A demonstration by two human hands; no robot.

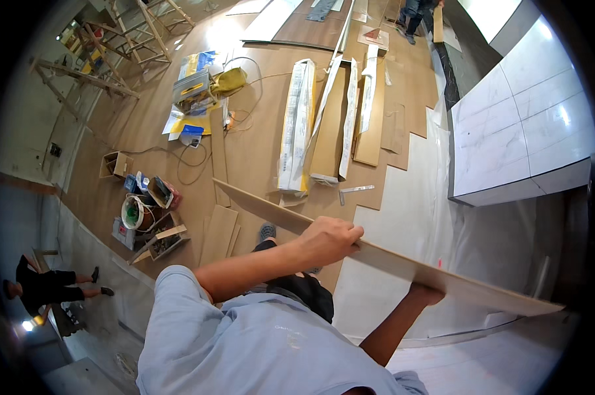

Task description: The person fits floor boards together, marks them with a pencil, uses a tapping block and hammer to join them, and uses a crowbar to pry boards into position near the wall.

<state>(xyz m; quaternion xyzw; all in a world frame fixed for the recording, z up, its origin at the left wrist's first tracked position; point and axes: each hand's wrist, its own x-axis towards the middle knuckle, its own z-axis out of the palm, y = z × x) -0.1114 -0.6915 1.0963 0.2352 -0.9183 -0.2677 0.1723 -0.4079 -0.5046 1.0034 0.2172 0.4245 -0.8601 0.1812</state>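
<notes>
A long, thin floor plank (396,264) stretches across in front of me, tilted, its right end nearer my body and its left end out over the laid floor. My left hand (327,238) is closed over its upper edge near the middle. Farther right, my right hand (428,294) grips it from below; the plank hides most of those fingers. Beneath the left part lies laid wood flooring (251,145), whose stepped edge borders a pale sheet underlay (393,197). Just beyond the plank, a metal square (356,189) rests on the floor.
Opened plank packages (296,125) lie ahead. Cut planks (217,234), a bucket (137,213) and wooden boxes stand left, with a saw-like tool (192,87) and cable beyond. A tiled block (521,118) rises right. Other people (50,284) are at far left and top; wooden trestles (123,49) stand upper left.
</notes>
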